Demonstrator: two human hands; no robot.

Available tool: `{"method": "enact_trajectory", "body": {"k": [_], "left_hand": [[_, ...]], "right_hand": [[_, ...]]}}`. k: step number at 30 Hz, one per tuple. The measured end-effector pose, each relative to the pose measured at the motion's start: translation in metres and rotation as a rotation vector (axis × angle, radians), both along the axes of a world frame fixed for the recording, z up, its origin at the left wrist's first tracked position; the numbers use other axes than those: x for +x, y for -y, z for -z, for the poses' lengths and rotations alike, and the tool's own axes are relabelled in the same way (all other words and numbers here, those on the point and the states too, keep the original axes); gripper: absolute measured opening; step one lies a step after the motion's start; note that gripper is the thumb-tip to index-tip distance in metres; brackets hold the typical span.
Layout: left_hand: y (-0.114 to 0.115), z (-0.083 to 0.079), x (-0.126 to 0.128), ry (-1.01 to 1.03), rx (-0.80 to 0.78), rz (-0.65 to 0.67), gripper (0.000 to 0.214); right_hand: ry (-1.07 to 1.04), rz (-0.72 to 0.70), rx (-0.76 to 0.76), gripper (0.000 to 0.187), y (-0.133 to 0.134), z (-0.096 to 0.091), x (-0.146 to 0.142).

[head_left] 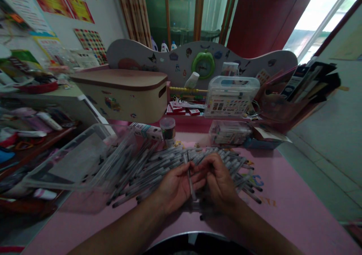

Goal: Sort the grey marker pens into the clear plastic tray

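A heap of several grey pens (158, 164) lies spread over the pink desk (285, 209). Above the heap, both hands meet on one upright grey pen (190, 179). My left hand (172, 187) lies palm up with its fingers curled around the pen's lower part. My right hand (217, 179) is closed, its fingertips pinching the pen near its upper half. The pen's tip points toward me.
An open clear plastic box (73, 161) lies tilted at the left of the heap. Behind stand a small dark jar (167, 129), a beige lidded box (121, 93), clear marker cases (230, 96) and a holder of books (299, 93). A cluttered shelf fills the left.
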State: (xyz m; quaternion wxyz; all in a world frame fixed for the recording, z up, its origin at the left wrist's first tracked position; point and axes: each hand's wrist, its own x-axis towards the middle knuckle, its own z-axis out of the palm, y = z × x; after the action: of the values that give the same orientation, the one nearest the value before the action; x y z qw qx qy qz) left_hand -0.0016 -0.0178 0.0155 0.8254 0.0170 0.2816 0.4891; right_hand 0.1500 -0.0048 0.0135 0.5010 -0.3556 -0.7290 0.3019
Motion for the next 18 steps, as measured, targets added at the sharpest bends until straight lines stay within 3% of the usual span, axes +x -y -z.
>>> {"method": "enact_trajectory", "body": {"k": [3, 6, 18], "left_hand": [[0.004, 0.005, 0.006, 0.058, 0.007, 0.059, 0.027], [0.004, 0.007, 0.008, 0.069, 0.009, 0.043, 0.03], [0.001, 0.014, 0.01, 0.056, 0.024, -0.017, 0.025]], "right_hand": [[0.094, -0.065, 0.11, 0.026, 0.003, 0.004, -0.009], [0.185, -0.075, 0.085, 0.023, 0.003, 0.008, -0.014], [0.521, -0.008, 0.178, 0.048, -0.003, 0.021, -0.011]]}}
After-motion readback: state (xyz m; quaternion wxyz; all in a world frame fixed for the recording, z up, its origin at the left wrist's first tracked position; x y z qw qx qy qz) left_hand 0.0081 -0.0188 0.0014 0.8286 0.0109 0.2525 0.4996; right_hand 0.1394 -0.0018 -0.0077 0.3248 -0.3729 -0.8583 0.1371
